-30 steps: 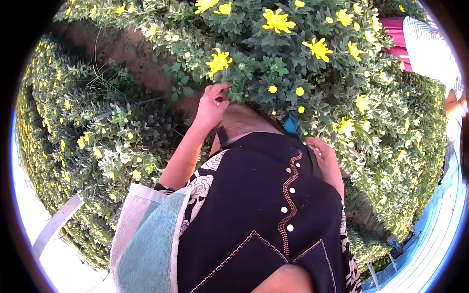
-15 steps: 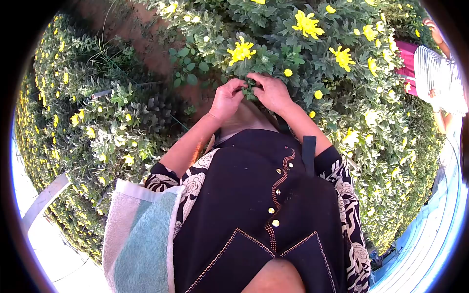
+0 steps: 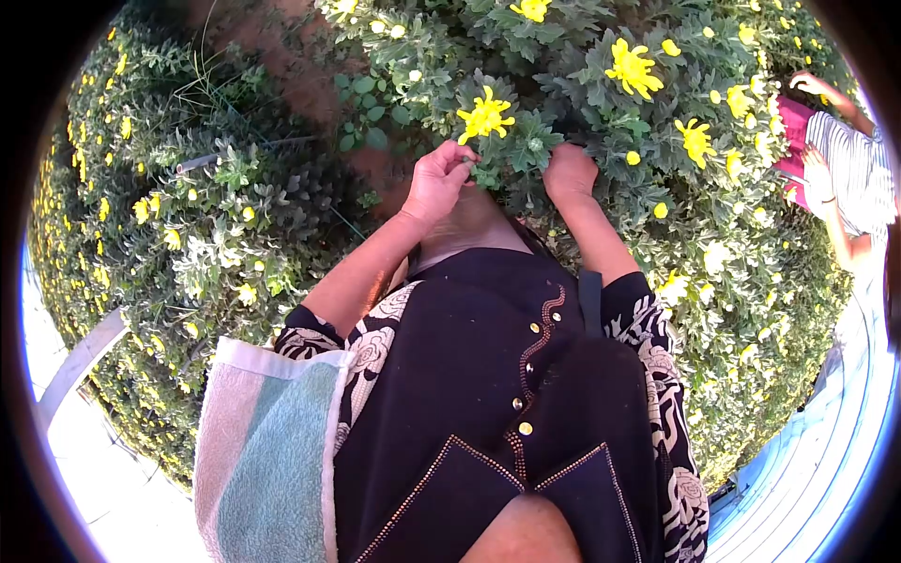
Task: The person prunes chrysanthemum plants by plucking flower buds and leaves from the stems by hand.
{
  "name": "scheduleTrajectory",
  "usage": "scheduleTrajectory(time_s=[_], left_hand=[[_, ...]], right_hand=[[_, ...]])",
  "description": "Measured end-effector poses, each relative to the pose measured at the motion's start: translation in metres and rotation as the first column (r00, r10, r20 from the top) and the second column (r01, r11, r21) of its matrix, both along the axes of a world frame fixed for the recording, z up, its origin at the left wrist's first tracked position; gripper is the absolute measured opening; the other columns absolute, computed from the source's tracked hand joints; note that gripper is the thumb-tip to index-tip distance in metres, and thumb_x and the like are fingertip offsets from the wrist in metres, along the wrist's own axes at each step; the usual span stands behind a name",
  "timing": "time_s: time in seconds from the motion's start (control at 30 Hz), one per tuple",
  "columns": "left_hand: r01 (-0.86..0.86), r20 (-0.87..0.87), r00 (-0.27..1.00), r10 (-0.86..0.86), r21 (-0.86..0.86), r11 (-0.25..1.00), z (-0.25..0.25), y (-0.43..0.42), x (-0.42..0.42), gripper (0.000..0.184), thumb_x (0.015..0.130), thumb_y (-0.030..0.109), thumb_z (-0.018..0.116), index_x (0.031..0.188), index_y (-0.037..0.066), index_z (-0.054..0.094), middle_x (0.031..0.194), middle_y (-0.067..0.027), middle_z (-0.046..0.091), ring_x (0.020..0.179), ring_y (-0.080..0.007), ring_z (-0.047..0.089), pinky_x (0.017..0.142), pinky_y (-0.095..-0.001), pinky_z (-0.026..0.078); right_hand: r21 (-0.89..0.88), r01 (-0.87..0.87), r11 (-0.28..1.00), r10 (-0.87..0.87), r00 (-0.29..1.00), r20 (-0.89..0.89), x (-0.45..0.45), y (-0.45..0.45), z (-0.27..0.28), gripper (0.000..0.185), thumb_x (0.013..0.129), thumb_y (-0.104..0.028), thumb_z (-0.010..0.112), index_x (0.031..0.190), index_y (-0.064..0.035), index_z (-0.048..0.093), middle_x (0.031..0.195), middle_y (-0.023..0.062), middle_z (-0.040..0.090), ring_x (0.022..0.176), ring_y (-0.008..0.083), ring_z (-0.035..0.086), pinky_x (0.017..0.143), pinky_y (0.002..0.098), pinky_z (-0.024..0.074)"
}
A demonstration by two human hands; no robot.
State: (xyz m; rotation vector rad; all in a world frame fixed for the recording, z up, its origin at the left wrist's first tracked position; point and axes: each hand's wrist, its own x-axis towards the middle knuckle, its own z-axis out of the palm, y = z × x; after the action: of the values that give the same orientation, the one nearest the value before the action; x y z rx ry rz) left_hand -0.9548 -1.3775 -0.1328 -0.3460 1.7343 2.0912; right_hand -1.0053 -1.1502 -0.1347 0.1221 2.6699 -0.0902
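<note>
My left hand (image 3: pixel 436 185) is closed in a pinch at a small green chrysanthemum shoot (image 3: pixel 484 175), just below a yellow chrysanthemum flower (image 3: pixel 486 116). To its right, my right hand (image 3: pixel 570 174) is curled, with its fingertips hidden among the dark leaves of the chrysanthemum bush (image 3: pixel 526 80). What those fingers grip, if anything, does not show. A pale bud (image 3: pixel 535 144) sits between both hands. Larger yellow blooms (image 3: pixel 633 68) stand above and to the right.
Chrysanthemum bushes (image 3: pixel 225 225) crowd in from the left and right. Reddish soil (image 3: pixel 272 42) runs between them at upper left. A towel (image 3: pixel 282 460) hangs by my left arm. Another person in a striped top (image 3: pixel 849 169) is at the far right among the plants.
My right hand has moved right, away from my left hand, into the leaves. The left hand stays nearly in place. The other person's lower hand has shifted up.
</note>
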Motion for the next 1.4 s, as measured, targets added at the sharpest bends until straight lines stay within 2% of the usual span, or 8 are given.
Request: scheduleTrajectory(time_s=[0.1, 0.4, 0.57, 0.7, 0.93, 1.07, 1.17, 1.4], left_hand=[[-0.031, 0.019, 0.999, 0.031, 0.014, 0.999, -0.004, 0.002, -0.005, 0.007, 0.093, 0.0, 0.056, 0.097, 0.006, 0.059, 0.098, -0.0008, 0.066, 0.086, -0.0062, 0.06, 0.071, -0.0252, 0.055], [-0.058, -0.023, 0.998, 0.058, 0.027, 0.998, -0.012, 0.015, 0.0, 0.007, 0.095, 0.004, 0.058, 0.101, 0.004, 0.061, 0.094, 0.001, 0.066, 0.082, -0.0041, 0.058, 0.068, -0.0221, 0.052], [-0.048, -0.019, 0.999, 0.048, -0.031, 0.998, 0.002, 0.022, 0.006, 0.008, 0.095, 0.004, 0.057, 0.102, 0.005, 0.061, 0.1, -0.0001, 0.068, 0.084, -0.0037, 0.059, 0.067, -0.0201, 0.049], [0.031, -0.036, 0.999, -0.035, -0.098, 0.995, -0.001, 0.013, 0.004, 0.007, 0.095, 0.005, 0.058, 0.101, 0.005, 0.061, 0.101, -0.001, 0.068, 0.085, -0.0043, 0.059, 0.067, -0.0203, 0.049], [-0.206, 0.061, 0.976, 0.21, -0.066, 0.976, 0.022, -0.048, -0.019, 0.009, 0.096, 0.011, 0.057, 0.1, 0.005, 0.061, 0.096, -0.0014, 0.067, 0.082, -0.0098, 0.067, 0.058, -0.0198, 0.046], [-0.289, -0.056, 0.957, 0.284, -0.201, 0.936, 0.003, -0.073, -0.054, 0.01, 0.093, 0.008, 0.06, 0.103, 0.007, 0.062, 0.093, 0.0, 0.066, 0.081, -0.009, 0.066, 0.061, -0.0201, 0.046], [-0.232, -0.194, 0.963, 0.188, -0.235, 0.944, -0.004, -0.073, -0.081, 0.028, 0.082, 0.0, 0.068, 0.11, 0.006, 0.062, 0.095, -0.0006, 0.062, 0.088, -0.0116, 0.061, 0.078, -0.026, 0.048], [0.053, -0.13, 0.979, -0.158, -0.583, 0.811, 0.011, -0.061, -0.107, 0.035, 0.076, 0.004, 0.072, 0.11, 0.004, 0.063, 0.094, -0.0054, 0.057, 0.083, -0.0174, 0.059, 0.075, -0.0311, 0.048]], right_hand=[[-0.695, 0.033, 0.719, -0.117, 0.99, -0.074, 0.003, -0.004, 0.021, 0.025, 0.078, -0.015, 0.067, 0.099, -0.0001, 0.066, 0.091, 0.0183, 0.07, 0.082, 0.038, 0.066, 0.075, 0.0405, 0.0525], [-0.818, 0.228, 0.528, -0.217, 0.968, 0.13, 0.02, -0.018, -0.03, 0.024, 0.078, -0.024, 0.072, 0.094, -0.0061, 0.07, 0.092, 0.0179, 0.069, 0.088, 0.0366, 0.064, 0.083, 0.0411, 0.0491], [-0.276, -0.048, 0.96, -0.008, 0.98, -0.199, 0.006, -0.012, -0.036, 0.022, 0.077, -0.024, 0.07, 0.09, -0.0065, 0.072, 0.088, 0.0161, 0.07, 0.087, 0.0393, 0.067, 0.078, 0.0419, 0.0536], [0.024, -0.066, 0.998, 0.063, 0.994, 0.087, 0.002, -0.02, 0.012, 0.023, 0.076, -0.016, 0.066, 0.097, -0.0088, 0.071, 0.092, 0.0144, 0.07, 0.09, 0.036, 0.067, 0.079, 0.0432, 0.0529], [-0.379, -0.503, 0.777, 0.506, 0.857, -0.1, 0.001, -0.058, 0.069, 0.036, 0.082, -0.002, 0.054, 0.117, -0.0057, 0.062, 0.116, 0.019, 0.062, 0.112, 0.0336, 0.058, 0.096, 0.0437, 0.0457], [-0.908, -0.008, 0.419, 0.002, 1.0, -0.008, -0.034, -0.078, 0.058, 0.056, 0.088, 0.002, 0.045, 0.143, -0.0064, 0.039, 0.142, 0.0124, 0.048, 0.131, 0.0254, 0.047, 0.109, 0.0368, 0.0355], [-0.852, 0.041, 0.521, -0.194, 0.978, -0.072, -0.071, -0.079, 0.044, 0.058, 0.082, 0.004, 0.054, 0.138, -0.0053, 0.042, 0.139, 0.0135, 0.05, 0.129, 0.0263, 0.048, 0.105, 0.0373, 0.0393], [-0.515, -0.39, 0.763, 0.26, 0.915, -0.307, -0.09, -0.1, 0.02, 0.035, 0.073, -0.013, 0.071, 0.107, -0.0092, 0.064, 0.107, 0.0112, 0.065, 0.099, 0.0337, 0.061, 0.086, 0.0439, 0.0477]])
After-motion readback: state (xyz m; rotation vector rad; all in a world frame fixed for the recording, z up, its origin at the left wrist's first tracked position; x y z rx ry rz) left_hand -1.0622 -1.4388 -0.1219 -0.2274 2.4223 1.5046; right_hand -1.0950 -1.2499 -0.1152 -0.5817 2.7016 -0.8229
